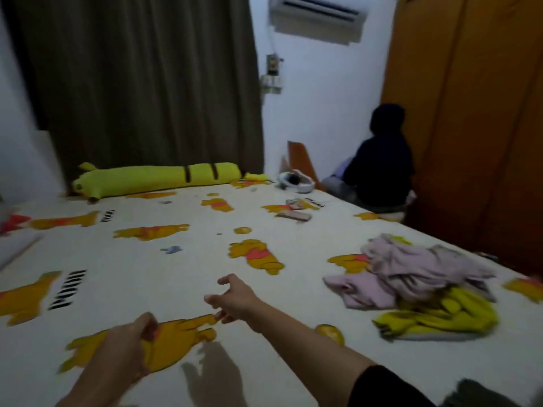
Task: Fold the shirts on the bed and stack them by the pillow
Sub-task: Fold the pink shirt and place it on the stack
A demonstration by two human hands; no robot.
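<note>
A crumpled heap of shirts lies on the bed's right side: a pale pink shirt [411, 268] on top of a yellow shirt [440, 315]. My right hand [232, 298] reaches out over the middle of the cream cartoon-print bed sheet [176, 259], fingers loosely spread, holding nothing, well left of the heap. My left hand [132, 336] hovers lower left with fingers loosely curled and nothing in it. A grey-white pillow edge [14, 248] shows at the far left.
A long yellow plush bolster [158, 179] lies along the far edge by the brown curtain [141, 83]. A phone-like flat object [295, 215] and a white headset [296, 180] sit at the far right of the bed. A person in dark clothes [382, 163] sits beside the wooden wardrobe [470, 113].
</note>
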